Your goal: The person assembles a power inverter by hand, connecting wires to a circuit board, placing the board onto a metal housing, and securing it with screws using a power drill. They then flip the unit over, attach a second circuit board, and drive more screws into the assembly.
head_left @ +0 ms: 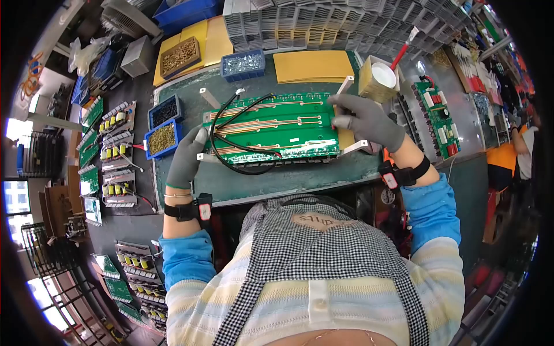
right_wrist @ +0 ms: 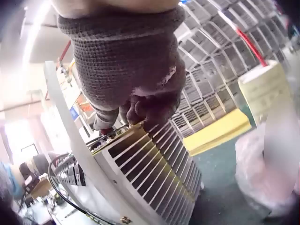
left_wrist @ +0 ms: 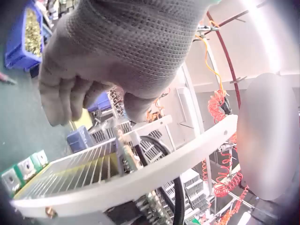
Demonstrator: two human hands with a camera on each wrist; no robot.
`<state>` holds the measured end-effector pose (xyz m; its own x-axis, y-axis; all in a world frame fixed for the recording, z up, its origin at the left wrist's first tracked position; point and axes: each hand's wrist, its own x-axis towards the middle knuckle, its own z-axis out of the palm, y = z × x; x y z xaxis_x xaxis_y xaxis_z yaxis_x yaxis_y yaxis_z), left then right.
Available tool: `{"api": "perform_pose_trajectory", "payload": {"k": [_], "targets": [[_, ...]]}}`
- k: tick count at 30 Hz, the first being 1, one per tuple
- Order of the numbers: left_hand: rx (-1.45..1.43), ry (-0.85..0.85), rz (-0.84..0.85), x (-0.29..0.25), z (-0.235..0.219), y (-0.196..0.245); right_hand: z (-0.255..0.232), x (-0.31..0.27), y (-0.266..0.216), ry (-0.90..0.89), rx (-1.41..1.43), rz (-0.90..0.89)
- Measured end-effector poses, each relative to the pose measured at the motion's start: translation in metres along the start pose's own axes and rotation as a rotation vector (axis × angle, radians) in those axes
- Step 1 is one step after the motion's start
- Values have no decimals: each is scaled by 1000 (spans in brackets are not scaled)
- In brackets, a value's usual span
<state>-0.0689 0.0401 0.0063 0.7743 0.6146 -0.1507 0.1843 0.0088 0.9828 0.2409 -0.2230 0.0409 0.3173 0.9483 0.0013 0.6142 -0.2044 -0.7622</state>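
A long green circuit board (head_left: 288,134) lies across the bench with copper-coloured strips and black cables (head_left: 222,155) looped over its left end. Metal fins show underneath it in the right wrist view, and pale brackets (head_left: 353,147) stick out at its corners. My gloved right hand (head_left: 369,120) grips the board's right end, fingers bent at its edge (right_wrist: 136,124). Beside the left end is my gloved left hand (head_left: 189,155), thumb close to the corner. Its fingers hang loosely in the left wrist view, apart from a white bracket (left_wrist: 140,180).
Blue bins of small parts (head_left: 163,139) stand left of the board. Behind it are a blue tray (head_left: 243,65) and yellow sheets (head_left: 314,67). A pot of white paste (head_left: 383,75) with a red-handled brush stands back right; another board (head_left: 436,118) lies farther right.
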Motion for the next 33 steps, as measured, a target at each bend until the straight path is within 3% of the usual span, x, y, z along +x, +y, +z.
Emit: {"api": "perform_pose_trajectory", "payload": {"k": [1,4,7,9,11,17,27,29,33], "targets": [[22,-9,-18,0,0,-3,-1,1,0,11,139,40],[20,5,-22,3,1,-16,1,2,-2,-69,103,108],[41,59,-30,1,2,-24,10,-3,-1,-28,-468,-214],[14,110,-16,-1,11,-26,16,-2,22,-36,-336,-292],[6,151,-6,0,14,-33,11,-3,16,-33,-292,-340],[-12,158,-25,1,17,-29,26,-3,29,123,-247,-402],[14,142,-102,2,10,-30,23,2,28,58,-175,-373],[-7,92,-145,1,2,-33,25,-1,27,103,-198,-395],[74,160,-95,1,13,-26,30,-3,32,154,-216,-399]]}}
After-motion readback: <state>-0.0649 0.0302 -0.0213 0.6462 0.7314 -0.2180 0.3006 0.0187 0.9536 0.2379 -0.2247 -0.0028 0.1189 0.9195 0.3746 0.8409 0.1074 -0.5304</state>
